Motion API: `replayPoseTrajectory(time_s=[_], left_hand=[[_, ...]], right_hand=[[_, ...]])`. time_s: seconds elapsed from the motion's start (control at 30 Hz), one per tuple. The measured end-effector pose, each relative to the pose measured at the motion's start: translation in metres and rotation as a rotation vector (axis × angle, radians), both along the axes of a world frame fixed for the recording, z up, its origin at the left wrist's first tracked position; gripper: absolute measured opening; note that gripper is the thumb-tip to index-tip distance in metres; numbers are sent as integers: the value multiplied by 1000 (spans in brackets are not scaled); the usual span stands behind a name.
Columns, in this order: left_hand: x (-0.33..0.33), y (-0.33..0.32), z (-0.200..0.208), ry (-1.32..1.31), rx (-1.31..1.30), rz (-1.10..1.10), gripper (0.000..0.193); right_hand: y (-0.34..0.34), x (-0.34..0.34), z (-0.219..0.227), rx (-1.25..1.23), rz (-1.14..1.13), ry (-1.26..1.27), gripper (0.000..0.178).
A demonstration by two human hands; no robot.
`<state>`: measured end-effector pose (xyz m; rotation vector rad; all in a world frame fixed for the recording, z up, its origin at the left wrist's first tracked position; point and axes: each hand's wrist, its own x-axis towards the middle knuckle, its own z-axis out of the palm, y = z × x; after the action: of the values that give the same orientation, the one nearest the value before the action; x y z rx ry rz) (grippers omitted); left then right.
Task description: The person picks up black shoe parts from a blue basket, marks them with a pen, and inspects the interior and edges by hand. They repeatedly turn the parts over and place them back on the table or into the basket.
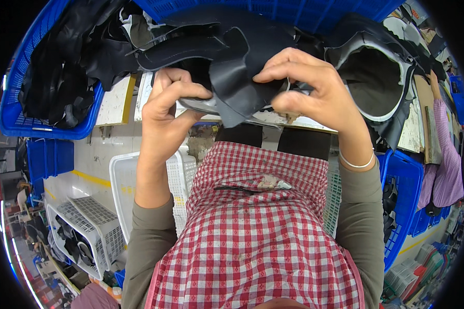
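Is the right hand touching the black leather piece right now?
Touching. The head view shows the right hand with its fingers pressed onto the black leather piece, the thumb pinching from below; the left hand grips its other side.

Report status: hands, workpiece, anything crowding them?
Left hand and right hand both gripping black leather piece. Blue basket of black pieces at left. Nothing blocking.

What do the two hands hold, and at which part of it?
Both hold one black leather piece. The left hand pinches its lower left edge, the right hand its right side, fingers curled over the top.
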<state>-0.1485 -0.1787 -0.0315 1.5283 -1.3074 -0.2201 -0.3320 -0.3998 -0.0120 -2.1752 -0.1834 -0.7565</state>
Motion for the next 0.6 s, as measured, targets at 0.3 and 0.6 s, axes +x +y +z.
replayPoseTrajectory(time_s=[0.3, 0.6], left_hand=[[-2, 3, 31, -455, -242, 85, 33], [7, 0, 59, -481, -159, -30, 41]], right_hand=[[-15, -20, 7, 1468, 41, -67, 31], [-3, -58, -52, 845, -335, 419, 29]])
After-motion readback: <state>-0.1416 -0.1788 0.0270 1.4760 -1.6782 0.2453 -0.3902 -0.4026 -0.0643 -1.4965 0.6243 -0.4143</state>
